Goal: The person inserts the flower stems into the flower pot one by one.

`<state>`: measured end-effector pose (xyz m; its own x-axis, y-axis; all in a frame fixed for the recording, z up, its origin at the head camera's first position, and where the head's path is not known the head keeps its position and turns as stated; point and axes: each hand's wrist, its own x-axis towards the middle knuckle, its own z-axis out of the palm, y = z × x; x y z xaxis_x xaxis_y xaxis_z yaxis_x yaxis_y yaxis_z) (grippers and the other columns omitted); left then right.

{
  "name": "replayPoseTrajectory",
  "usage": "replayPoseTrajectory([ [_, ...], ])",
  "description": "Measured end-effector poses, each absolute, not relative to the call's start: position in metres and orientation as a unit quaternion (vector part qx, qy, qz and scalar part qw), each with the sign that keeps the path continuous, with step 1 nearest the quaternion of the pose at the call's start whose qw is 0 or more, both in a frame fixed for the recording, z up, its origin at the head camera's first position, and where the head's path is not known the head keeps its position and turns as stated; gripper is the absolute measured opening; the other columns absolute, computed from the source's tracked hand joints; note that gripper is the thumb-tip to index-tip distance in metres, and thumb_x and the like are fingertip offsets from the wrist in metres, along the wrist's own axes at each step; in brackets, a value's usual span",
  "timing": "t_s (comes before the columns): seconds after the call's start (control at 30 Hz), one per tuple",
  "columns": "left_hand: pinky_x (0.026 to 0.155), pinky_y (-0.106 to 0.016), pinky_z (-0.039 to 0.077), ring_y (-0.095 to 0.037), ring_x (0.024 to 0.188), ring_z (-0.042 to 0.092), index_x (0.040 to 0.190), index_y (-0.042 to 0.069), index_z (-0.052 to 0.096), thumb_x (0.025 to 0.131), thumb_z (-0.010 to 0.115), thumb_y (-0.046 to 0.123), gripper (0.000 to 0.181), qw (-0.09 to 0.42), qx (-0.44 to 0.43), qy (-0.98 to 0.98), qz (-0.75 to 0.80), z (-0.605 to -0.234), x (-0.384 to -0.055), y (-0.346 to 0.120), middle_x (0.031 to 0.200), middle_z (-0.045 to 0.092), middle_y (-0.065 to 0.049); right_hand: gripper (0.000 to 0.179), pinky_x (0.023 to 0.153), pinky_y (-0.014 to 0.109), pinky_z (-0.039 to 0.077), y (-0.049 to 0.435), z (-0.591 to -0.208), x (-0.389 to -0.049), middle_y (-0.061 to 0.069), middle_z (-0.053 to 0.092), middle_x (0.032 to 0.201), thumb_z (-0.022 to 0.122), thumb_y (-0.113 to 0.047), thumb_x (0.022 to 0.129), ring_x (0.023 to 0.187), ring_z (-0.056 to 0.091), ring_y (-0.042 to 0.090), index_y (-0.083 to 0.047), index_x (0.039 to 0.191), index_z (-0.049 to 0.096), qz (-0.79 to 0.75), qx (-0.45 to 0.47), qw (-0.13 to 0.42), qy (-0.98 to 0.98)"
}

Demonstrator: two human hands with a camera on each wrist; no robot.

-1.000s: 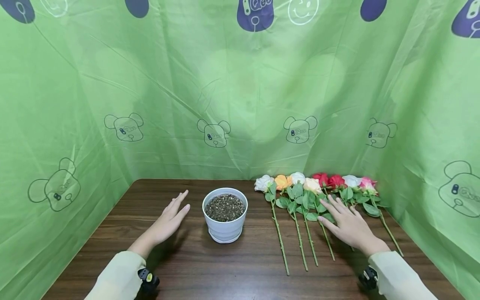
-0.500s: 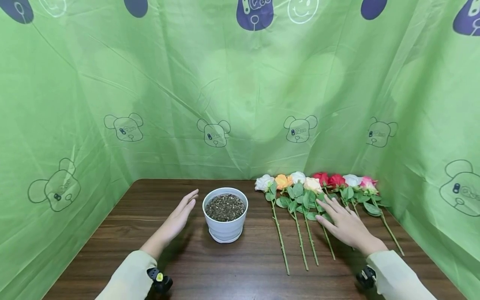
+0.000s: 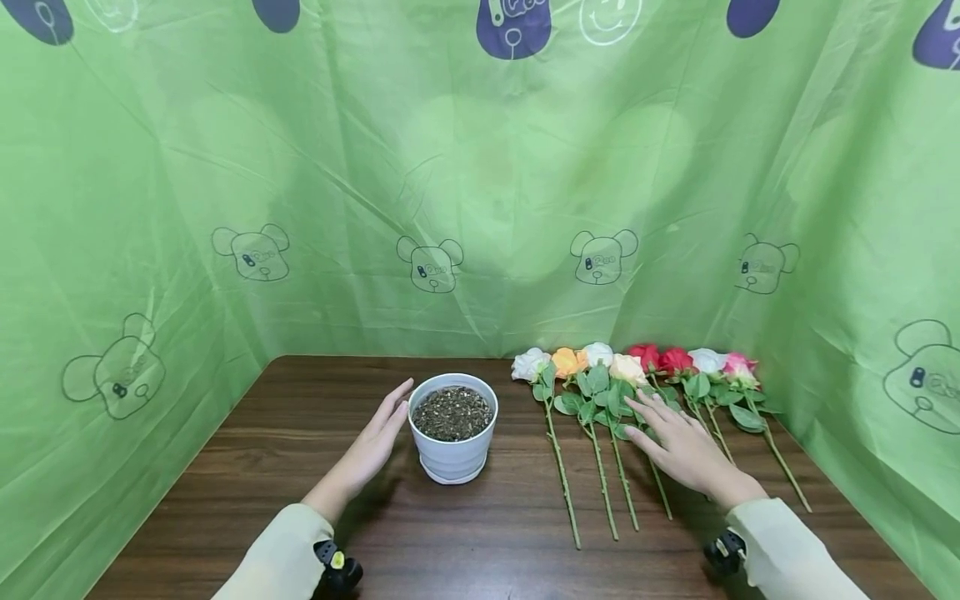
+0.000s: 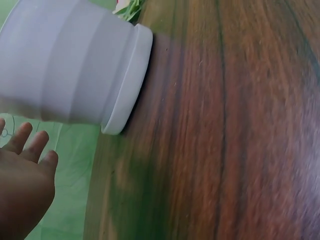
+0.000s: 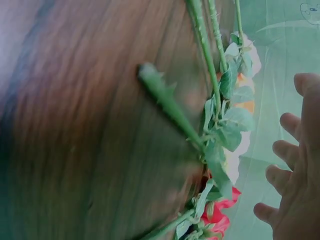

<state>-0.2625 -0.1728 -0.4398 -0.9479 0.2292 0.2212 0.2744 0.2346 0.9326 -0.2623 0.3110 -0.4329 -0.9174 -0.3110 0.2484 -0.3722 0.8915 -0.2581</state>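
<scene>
A white flowerpot (image 3: 453, 460) on a matching saucer stands near the middle of the table, filled with dark soil (image 3: 452, 414). Close by its left side is my left hand (image 3: 375, 442), fingers extended and holding nothing; whether the fingertips touch the rim I cannot tell. The left wrist view shows the pot's ribbed wall (image 4: 60, 60) beside the fingers. My right hand (image 3: 688, 450) hovers over the rose stems with fingers spread and nothing held. Several roses lie in a row: white (image 3: 529, 365), orange (image 3: 567, 362), cream (image 3: 627, 368), red (image 3: 677, 361) and pink (image 3: 739, 369) blooms.
The brown wooden table (image 3: 480, 550) is walled in by a green printed cloth (image 3: 480, 183) at the back and sides. Rose blooms lie along the table's back edge, their green stems (image 3: 562, 475) pointing toward the front. A small black device (image 3: 337, 567) sits on the left wrist.
My left hand has moved right, up to the pot's side. My right hand has shifted slightly left over the roses. The pot and the flowers stay where they were.
</scene>
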Motion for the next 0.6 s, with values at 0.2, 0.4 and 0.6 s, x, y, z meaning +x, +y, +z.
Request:
replayPoseTrajectory([
  [0.2, 0.117, -0.056, 0.014, -0.030, 0.149, 0.017, 0.159, 0.021, 0.025, 0.111, 0.033, 0.032, 0.049, 0.019, -0.171, -0.776, -0.607, -0.441, -0.262, -0.166, 0.163, 0.023, -0.011, 0.057, 0.104, 0.075, 0.019, 0.300, -0.429, -0.263, 0.015, 0.038, 0.156, 0.049, -0.047, 0.105, 0.143, 0.029, 0.043, -0.010, 0.149, 0.049, 0.181, 0.186, 0.102, -0.960],
  [0.4, 0.118, -0.057, 0.013, -0.028, 0.149, 0.017, 0.157, 0.023, 0.028, 0.111, 0.034, 0.032, 0.047, 0.024, -0.167, -0.770, -0.616, -0.444, -0.259, -0.163, 0.163, 0.024, -0.009, 0.055, 0.106, 0.067, 0.030, 0.289, -0.430, -0.266, 0.019, 0.048, 0.148, 0.052, -0.043, 0.104, 0.134, 0.041, 0.046, -0.004, 0.142, 0.055, 0.198, 0.213, 0.108, -0.951],
  [0.6, 0.118, -0.054, 0.015, -0.026, 0.148, 0.018, 0.156, 0.022, 0.031, 0.111, 0.037, 0.032, 0.047, 0.039, -0.166, -0.760, -0.627, -0.449, -0.260, -0.161, 0.162, 0.026, -0.010, 0.049, 0.100, 0.061, 0.042, 0.277, -0.433, -0.269, 0.016, 0.057, 0.134, 0.060, -0.039, 0.101, 0.123, 0.052, 0.040, -0.005, 0.137, 0.059, 0.240, 0.218, 0.111, -0.939],
])
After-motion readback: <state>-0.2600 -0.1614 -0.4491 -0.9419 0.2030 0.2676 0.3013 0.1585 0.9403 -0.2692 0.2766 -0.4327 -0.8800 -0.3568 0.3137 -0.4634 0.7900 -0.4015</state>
